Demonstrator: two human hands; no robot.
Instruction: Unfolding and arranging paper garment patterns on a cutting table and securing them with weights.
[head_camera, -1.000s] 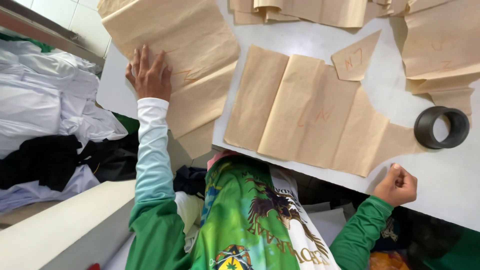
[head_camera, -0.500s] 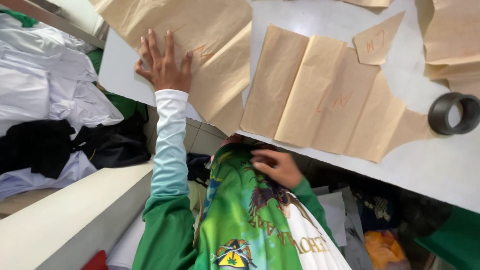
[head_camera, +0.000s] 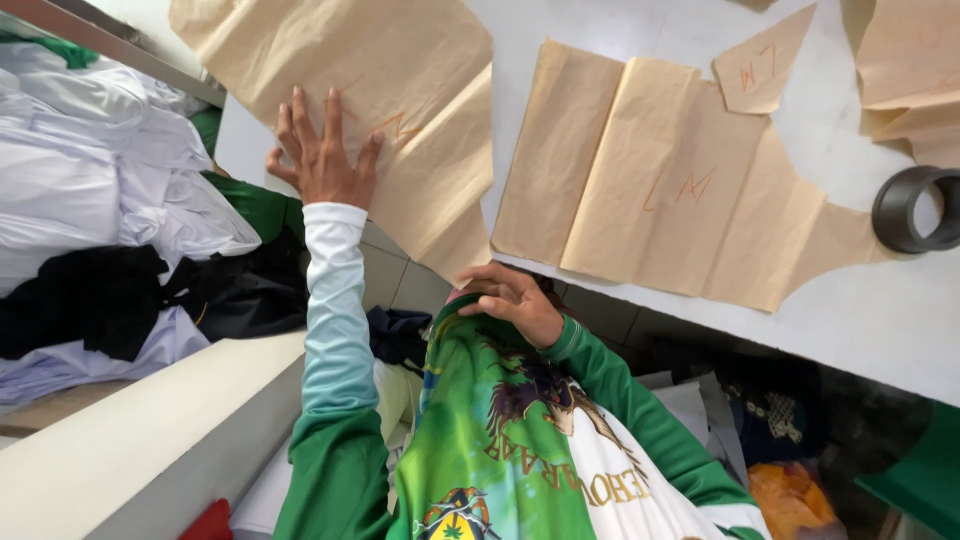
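My left hand (head_camera: 322, 155) lies flat with spread fingers on a large brown paper pattern piece (head_camera: 360, 90) that hangs over the left edge of the white table (head_camera: 850, 320). My right hand (head_camera: 512, 300) is drawn back to my chest, fingers curled on the collar of my green printed shirt (head_camera: 500, 440). A second creased brown paper pattern piece (head_camera: 660, 190) with red marks lies flat on the table just beyond that hand. A small paper piece (head_camera: 762, 62) sits above it.
A black tape roll (head_camera: 915, 208) rests at the table's right edge. More brown paper pieces (head_camera: 910, 70) lie at the far right. White, black and green fabric (head_camera: 100, 200) is piled at the left. A pale ledge (head_camera: 140, 440) runs below it.
My right hand left the table's near edge and came in to my shirt collar. My left hand stayed on the large paper piece. The view tilted left and closer.
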